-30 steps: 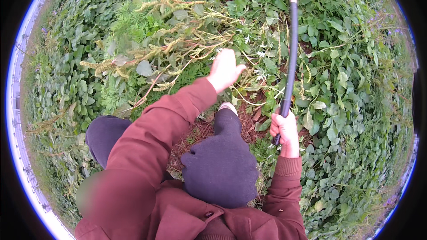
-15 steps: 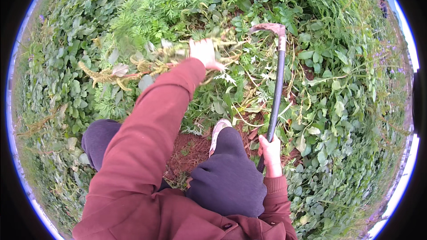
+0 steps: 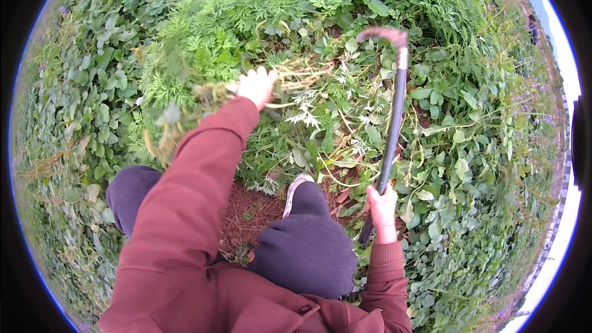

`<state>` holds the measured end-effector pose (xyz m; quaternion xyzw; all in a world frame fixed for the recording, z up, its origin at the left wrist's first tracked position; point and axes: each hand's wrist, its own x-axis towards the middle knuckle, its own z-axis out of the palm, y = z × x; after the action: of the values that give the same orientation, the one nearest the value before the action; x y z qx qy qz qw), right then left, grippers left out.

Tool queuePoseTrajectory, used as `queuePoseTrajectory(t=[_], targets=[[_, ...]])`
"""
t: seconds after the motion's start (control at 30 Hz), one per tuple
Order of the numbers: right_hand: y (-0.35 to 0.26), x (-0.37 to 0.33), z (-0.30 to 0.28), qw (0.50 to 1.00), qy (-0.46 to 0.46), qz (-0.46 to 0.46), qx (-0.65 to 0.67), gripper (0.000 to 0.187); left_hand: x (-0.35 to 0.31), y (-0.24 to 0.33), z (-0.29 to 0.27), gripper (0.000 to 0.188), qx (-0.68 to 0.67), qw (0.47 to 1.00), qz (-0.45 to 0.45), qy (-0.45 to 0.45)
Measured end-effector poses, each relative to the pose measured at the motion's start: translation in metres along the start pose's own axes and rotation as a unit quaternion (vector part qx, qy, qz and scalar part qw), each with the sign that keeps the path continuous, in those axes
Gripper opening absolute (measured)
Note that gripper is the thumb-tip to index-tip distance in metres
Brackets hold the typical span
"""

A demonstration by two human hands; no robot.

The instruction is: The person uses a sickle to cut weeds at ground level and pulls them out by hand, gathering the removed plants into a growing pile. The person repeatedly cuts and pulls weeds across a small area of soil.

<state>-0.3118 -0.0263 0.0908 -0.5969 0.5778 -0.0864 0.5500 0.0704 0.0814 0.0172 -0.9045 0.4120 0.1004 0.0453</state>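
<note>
My left hand point(image 3: 256, 88) reaches out over the foliage, its fingers curled round a bundle of weed stalks point(image 3: 302, 75). Pale cut-looking ends stick out to the right of the fist, while the yellowish seed heads point(image 3: 165, 143) trail on the left, smeared by motion. Lower right, my right hand point(image 3: 383, 205) is closed round the black handle of a sickle point(image 3: 393, 126). Its rusty curved blade point(image 3: 385, 34) points left at the far end, above the leaves. Part of the bundle is hidden behind my left hand and sleeve.
Feathery green plants point(image 3: 209, 40) grow ahead, and broad-leaved greenery point(image 3: 456, 166) spreads on both sides. Reddish soil point(image 3: 246, 216) shows between my dark-trousered knees point(image 3: 302, 253), beside a light shoe point(image 3: 297, 191). Loose pale stems point(image 3: 339, 172) lie in front of the shoe.
My left hand has moved left and slightly nearer with the weed stalks, whose seed heads have swung down toward me. The sickle has shifted slightly right, still in my right hand.
</note>
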Motion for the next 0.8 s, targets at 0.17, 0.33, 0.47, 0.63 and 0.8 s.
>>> queuePoseTrajectory(t=[0.17,0.33,0.47,0.63,0.8], targets=[[-0.117,0.021,-0.024,0.959,0.043,-0.261,0.105,0.012,0.016,-0.020,-0.009,0.033,0.041,0.996,0.041,0.065],[-0.184,0.077,-0.008,0.905,0.026,-0.372,0.206,0.015,-0.002,-0.011,0.008,0.037,0.003,0.997,0.047,0.056],[-0.092,0.110,0.048,0.979,0.010,-0.205,0.011,0.009,-0.004,-0.017,0.008,0.035,-0.023,0.997,0.055,0.051],[0.103,-0.038,0.048,0.965,-0.172,0.195,-0.027,0.012,-0.012,-0.043,0.018,0.028,-0.010,0.996,0.047,0.081],[0.076,-0.046,0.022,0.968,-0.087,0.059,0.227,0.011,-0.031,-0.023,0.046,0.025,-0.035,0.997,0.044,0.052]])
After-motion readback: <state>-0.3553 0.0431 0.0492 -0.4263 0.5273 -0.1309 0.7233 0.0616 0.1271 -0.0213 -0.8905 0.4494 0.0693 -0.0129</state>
